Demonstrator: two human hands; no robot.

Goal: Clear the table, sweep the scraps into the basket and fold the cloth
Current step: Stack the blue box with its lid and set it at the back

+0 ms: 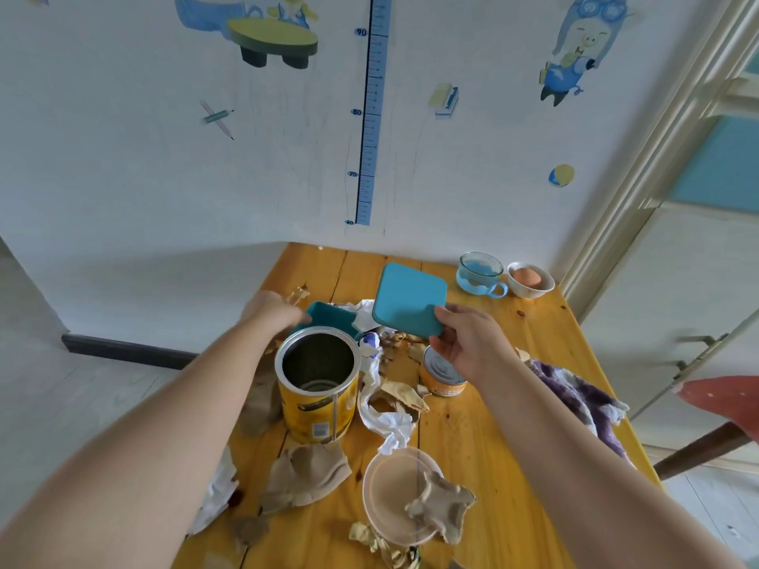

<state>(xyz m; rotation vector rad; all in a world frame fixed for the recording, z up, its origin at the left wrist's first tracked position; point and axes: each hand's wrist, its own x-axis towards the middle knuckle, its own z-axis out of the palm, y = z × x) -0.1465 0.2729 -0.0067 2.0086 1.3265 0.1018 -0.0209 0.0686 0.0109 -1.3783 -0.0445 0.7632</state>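
My right hand (468, 342) pinches a teal square lid (406, 299) by its near corner, lifted and tilted above the wooden table (484, 425). My left hand (271, 310) grips the left rim of a teal box (330, 320) behind a tall open yellow tin (316, 388). Crumpled brown and white paper scraps (390, 398) lie scattered over the table. A purple and white cloth (583, 398) lies bunched at the right edge. No basket is in view.
A small orange can (445, 377) stands under my right hand. A clear round plastic lid (400, 494) lies near the front with brown paper on it. A blue-handled glass cup (480, 275) and a white bowl with an egg (530, 279) stand at the far right corner. A red stool (727, 400) is beside the table.
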